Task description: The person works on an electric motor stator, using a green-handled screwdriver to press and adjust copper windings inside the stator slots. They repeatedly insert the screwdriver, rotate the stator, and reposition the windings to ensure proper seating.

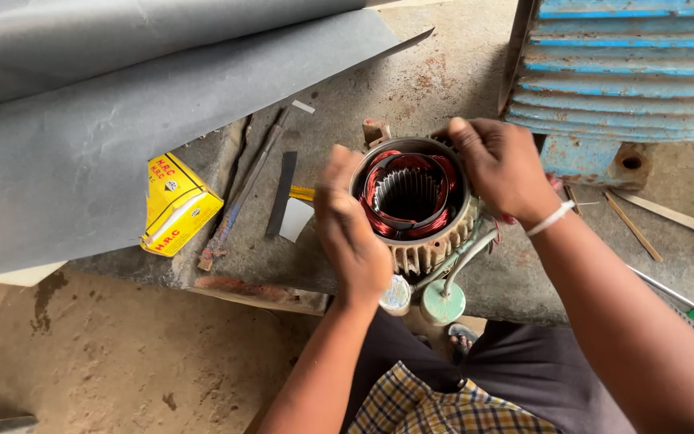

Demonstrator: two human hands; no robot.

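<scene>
Copper-wound, ribbed round motor stator (411, 201) — left hand (351, 233) and right hand (504, 165) both clasping its rim.

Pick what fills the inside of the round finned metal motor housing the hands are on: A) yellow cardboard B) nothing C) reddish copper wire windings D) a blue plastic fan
C: reddish copper wire windings ring the bore of the round finned metal motor housing, with the left hand and right hand on its rim.

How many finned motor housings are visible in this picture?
2. A small stator housing with copper windings sits between the left hand and the right hand. A large blue motor housing stands at the top right, partly cut off.
</scene>
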